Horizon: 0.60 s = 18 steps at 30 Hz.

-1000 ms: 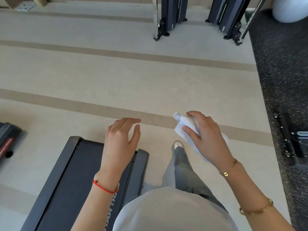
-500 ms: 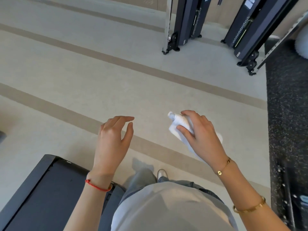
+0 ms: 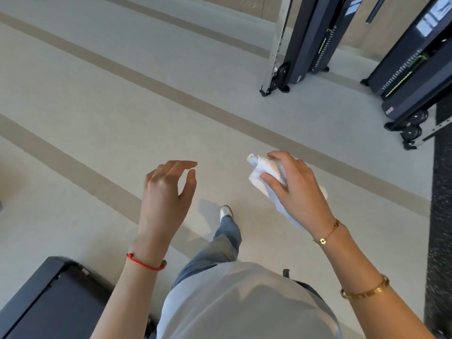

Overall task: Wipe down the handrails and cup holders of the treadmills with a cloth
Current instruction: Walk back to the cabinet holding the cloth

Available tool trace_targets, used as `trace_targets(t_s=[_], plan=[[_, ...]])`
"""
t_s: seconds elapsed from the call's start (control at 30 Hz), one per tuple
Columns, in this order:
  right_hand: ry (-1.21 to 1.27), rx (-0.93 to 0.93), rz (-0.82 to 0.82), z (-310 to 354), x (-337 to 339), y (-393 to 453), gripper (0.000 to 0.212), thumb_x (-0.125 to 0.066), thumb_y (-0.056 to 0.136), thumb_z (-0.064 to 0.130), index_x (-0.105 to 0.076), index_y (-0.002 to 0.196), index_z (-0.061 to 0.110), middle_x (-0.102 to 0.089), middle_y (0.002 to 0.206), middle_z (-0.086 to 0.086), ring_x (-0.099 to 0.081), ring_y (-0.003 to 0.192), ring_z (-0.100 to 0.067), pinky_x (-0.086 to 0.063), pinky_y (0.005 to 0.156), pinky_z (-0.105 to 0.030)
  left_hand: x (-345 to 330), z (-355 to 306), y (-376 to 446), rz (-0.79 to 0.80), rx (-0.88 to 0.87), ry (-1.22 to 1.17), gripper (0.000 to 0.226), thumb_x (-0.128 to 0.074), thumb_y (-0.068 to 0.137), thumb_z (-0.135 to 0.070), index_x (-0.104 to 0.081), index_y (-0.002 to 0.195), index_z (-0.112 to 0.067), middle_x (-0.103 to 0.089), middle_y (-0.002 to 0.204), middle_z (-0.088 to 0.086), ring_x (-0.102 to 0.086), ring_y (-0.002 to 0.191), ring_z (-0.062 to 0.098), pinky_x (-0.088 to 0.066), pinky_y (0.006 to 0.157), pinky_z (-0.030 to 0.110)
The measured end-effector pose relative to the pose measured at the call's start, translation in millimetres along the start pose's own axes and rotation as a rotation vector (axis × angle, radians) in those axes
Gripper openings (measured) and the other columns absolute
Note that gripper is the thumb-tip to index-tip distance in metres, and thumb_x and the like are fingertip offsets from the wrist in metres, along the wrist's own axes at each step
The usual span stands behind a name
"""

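Note:
My right hand (image 3: 297, 192) grips a crumpled white cloth (image 3: 266, 172) in mid-air above the pale floor, with part of the cloth hanging below the palm. My left hand (image 3: 166, 194) hovers to the left of it, fingers loosely curved, holding nothing. The rear end of a dark treadmill deck (image 3: 53, 299) lies at the bottom left, behind and below my left forearm. No handrail or cup holder is in view.
Two dark weight-stack machines stand ahead, one at the upper middle (image 3: 303, 42) and one at the upper right (image 3: 413, 77). A black speckled rubber mat (image 3: 440, 192) runs along the right edge. Tan stripes cross the floor. My leg and shoe (image 3: 226, 212) step forward.
The view has shifted forward and right: the treadmill deck slid down to the bottom-left corner and the machines came closer. Both hands keep their pose, the right still holding the cloth.

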State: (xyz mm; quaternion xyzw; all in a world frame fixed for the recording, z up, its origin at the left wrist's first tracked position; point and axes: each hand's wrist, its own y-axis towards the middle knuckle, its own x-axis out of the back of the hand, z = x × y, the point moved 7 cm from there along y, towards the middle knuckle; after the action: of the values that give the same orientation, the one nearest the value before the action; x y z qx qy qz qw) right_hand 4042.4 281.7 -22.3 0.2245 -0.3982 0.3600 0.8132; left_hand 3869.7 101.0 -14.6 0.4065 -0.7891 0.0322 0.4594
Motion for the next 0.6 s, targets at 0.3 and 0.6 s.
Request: trace_targets(t_s=[0.3, 0.6], plan=[[-0.007, 0.054, 0.023, -17.8, 10.0, 235.1, 0.034, -0.053, 0.097, 0.041, -0.049, 0.125, 0.022, -0.061, 0.115, 0.007, -0.052, 0.097, -0.018, -0.041, 0.091, -0.038, -39.9, 32.3, 215.9, -0.020, 0.048, 0.024, 0.019, -0.059, 0.096, -0.010, -0.071, 0.109, -0.010, -0.072, 0.104, 0.004, -0.068, 0.098, 0.027, -0.051, 0.089, 0.052], [0.035, 0.084, 0.076, -42.9, 1.2, 420.9, 0.038, -0.054, 0.095, 0.041, -0.050, 0.127, 0.019, -0.060, 0.116, 0.004, -0.050, 0.099, -0.016, -0.042, 0.088, -0.034, -92.3, 62.1, 384.8, -0.037, 0.090, 0.060, 0.019, -0.058, 0.096, -0.012, -0.071, 0.109, -0.011, -0.072, 0.105, 0.003, -0.068, 0.098, 0.026, -0.051, 0.089, 0.051]])
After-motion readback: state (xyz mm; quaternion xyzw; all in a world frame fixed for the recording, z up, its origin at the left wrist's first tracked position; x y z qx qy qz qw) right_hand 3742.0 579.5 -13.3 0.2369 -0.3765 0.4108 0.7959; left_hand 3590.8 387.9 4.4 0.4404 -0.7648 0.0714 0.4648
